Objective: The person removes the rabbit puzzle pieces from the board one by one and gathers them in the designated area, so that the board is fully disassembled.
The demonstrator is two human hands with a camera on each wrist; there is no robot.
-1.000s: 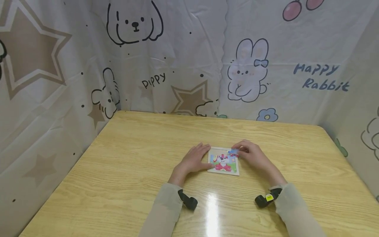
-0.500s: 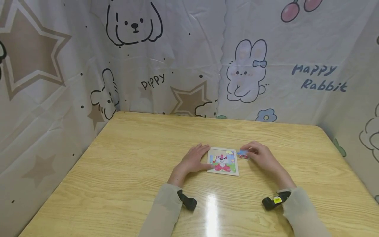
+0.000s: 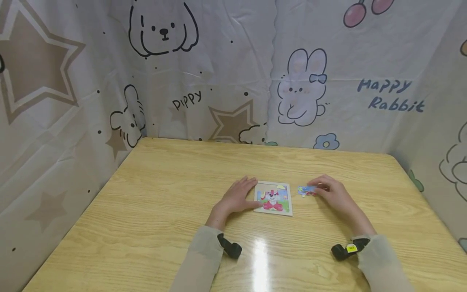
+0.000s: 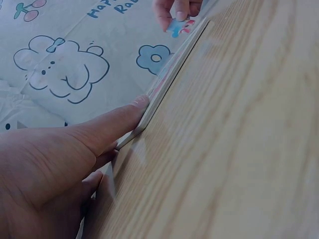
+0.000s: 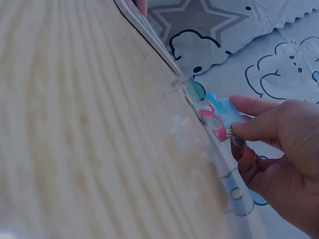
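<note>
A square puzzle board with a pale rim and a pink-and-white animal picture lies on the table. My left hand rests at its left side, thumb on the lower left part and fingertips by the upper left corner. In the left wrist view the thumb lies straight over the board's edge. To the right of the board, my right hand pinches a blue-and-pink puzzle piece between thumb and fingers. In the head view, colourful pieces show at those fingertips; whether another lies beneath is unclear.
The wooden table extends around the board, with a bright light reflection near the front. A printed curtain hangs behind the table and along its sides. Each wrist wears a black camera, such as the right wrist camera.
My right hand has moved right with the puzzle piece, from over the board's upper right corner to the table beside it. My left hand has stayed at the board's left side.
</note>
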